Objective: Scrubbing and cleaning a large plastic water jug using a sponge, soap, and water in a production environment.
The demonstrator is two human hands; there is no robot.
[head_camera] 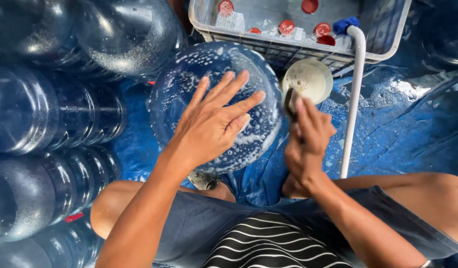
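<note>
— Soapy, that big clear-blue plastic water jug (189,84): where does it lie?
— Straight ahead, base up. Left hand (214,121) rests spread flat on it; right hand (308,136), just beside, grips a dark scrubber (290,101).

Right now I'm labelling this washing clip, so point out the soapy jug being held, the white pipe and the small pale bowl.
soapy jug (189,79): head view, on its sudsy upturned base.
white pipe (354,94): head view, on its straight shaft.
pale bowl (310,78): head view, on its foamy inside.
</note>
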